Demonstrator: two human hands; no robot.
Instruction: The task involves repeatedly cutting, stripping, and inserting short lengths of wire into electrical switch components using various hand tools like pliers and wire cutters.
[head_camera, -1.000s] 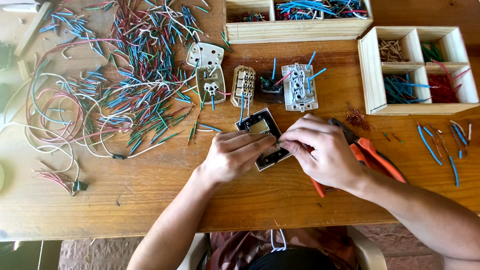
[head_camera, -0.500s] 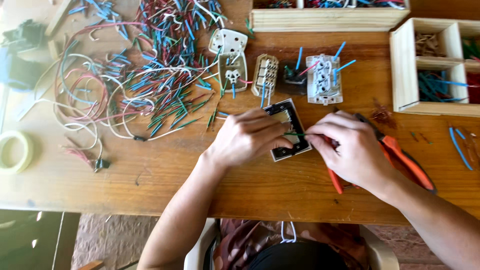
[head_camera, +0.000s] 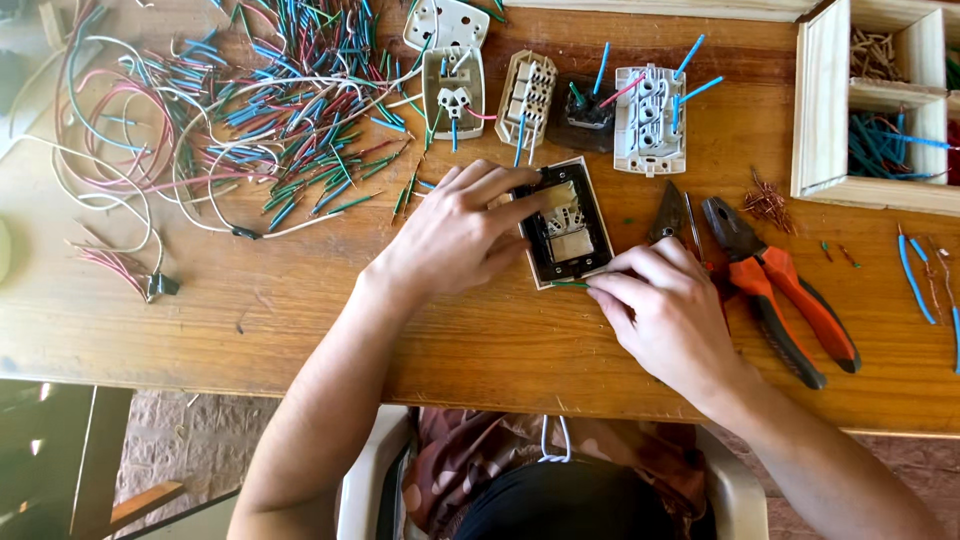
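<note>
i see my left hand (head_camera: 455, 235) lying over the left side of a black-framed switch plate (head_camera: 563, 225) that sits face-down on the wooden table (head_camera: 300, 310), fingers spread and pressing on its frame rather than clenched around it. my right hand (head_camera: 665, 310) is at the plate's lower right corner, fingertips (head_camera: 600, 285) pinched on a short green wire piece (head_camera: 570, 285) right at the frame edge. just right of that hand lie orange-handled pliers (head_camera: 785, 290), with a second dark tool head partly hidden beside my knuckles. above the plate stand a row of white socket modules (head_camera: 650, 120) with blue and pink wire stubs. a big tangle of loose wires (head_camera: 250, 110) covers the table's upper left, and a wooden compartment box (head_camera: 815, 110) sits at the upper right.
</note>
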